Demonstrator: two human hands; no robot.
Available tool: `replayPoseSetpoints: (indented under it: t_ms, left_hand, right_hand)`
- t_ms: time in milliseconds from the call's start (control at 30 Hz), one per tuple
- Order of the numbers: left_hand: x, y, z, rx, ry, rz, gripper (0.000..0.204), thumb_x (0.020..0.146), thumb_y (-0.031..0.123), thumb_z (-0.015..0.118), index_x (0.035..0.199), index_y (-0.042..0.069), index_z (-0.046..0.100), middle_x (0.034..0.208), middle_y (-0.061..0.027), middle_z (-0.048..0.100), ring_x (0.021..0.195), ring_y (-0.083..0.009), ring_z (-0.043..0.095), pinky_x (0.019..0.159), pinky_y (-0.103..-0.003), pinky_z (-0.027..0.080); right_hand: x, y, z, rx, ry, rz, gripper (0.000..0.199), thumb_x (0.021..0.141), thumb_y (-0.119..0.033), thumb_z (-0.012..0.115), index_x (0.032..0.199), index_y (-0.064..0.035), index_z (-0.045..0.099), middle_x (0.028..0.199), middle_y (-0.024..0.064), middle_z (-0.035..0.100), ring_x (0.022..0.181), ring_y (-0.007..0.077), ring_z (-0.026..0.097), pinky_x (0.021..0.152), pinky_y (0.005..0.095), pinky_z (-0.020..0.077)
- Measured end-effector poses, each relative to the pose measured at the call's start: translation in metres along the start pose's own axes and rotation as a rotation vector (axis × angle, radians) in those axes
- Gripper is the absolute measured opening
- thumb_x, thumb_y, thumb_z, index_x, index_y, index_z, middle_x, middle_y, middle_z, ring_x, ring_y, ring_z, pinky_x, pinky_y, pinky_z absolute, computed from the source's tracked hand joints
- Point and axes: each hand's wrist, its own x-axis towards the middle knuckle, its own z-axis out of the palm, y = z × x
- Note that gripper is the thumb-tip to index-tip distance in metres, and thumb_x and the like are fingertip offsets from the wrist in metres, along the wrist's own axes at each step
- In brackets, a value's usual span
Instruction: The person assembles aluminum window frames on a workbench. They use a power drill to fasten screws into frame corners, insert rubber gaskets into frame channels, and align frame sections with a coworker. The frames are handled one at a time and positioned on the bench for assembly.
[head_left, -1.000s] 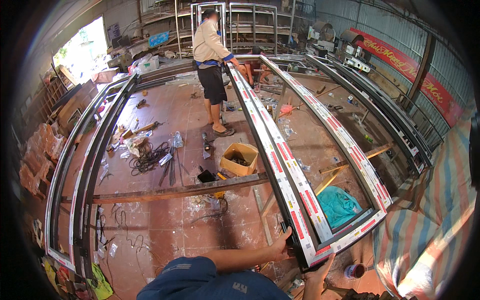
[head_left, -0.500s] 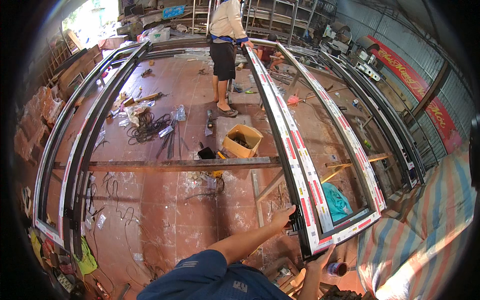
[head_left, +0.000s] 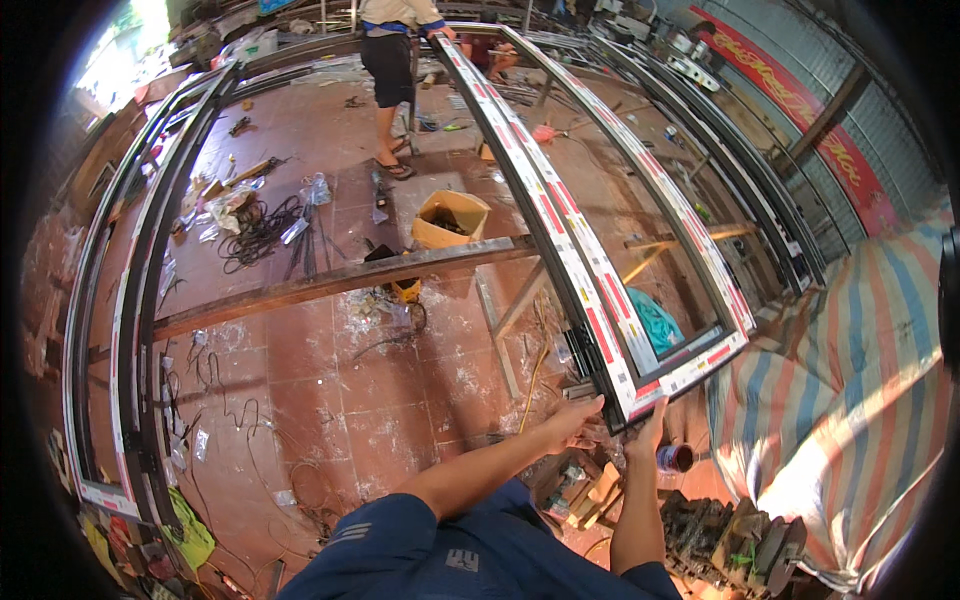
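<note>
A long black metal frame (head_left: 690,377), its faces covered in white and red protective film, stretches away from me across a wooden trestle. My right hand (head_left: 645,432) is closed on its near end, thumb over the top edge and fingers underneath. Just left of it, my left hand (head_left: 572,424) is at the near left corner, closed against the frame's side, with its fingers partly hidden. At the far end stands a person (head_left: 388,75) in dark shorts, one hand on the frame's far left corner.
A wooden beam (head_left: 350,288) spans the left side under another frame (head_left: 125,350). More frames (head_left: 745,165) lie at right. A cardboard box (head_left: 450,220), cables (head_left: 258,232) and scraps litter the tiled floor. A striped tarpaulin (head_left: 850,370) drapes at right; a can (head_left: 675,458) stands near my right hand.
My left hand has slid along the frame's side toward the near corner, closer to my right hand. The view has tilted down, so the scene sits higher in the picture.
</note>
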Motion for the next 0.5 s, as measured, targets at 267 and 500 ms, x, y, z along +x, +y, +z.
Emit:
replayPoseSetpoints:
  t_ms: [267,500]
  left_hand:
    - [0.006,-0.004,0.034,0.028,0.051,0.007,0.071,0.093,0.067,0.077,0.139,0.015,0.06,0.116,-0.0062,0.069,0.104,-0.0227,0.067,0.095,-0.044,0.056]
    - [0.052,-0.016,0.04,-0.171,0.134,-0.05,0.067,0.097,0.061,0.075,0.145,0.017,0.06,0.132,-0.0036,0.068,0.123,-0.0231,0.062,0.107,-0.046,0.047]
  right_hand:
    - [0.013,-0.002,-0.027,-0.11,0.049,-0.021,0.08,0.096,-0.082,0.057,0.12,-0.0064,0.072,0.093,0.0096,0.077,0.062,0.024,0.069,0.049,0.0373,0.0508]
    - [0.075,-0.078,-0.085,-0.304,0.156,-0.201,0.064,0.096,-0.07,0.07,0.113,-0.0087,0.074,0.082,0.0099,0.071,0.052,0.0201,0.061,0.045,0.0325,0.0442]
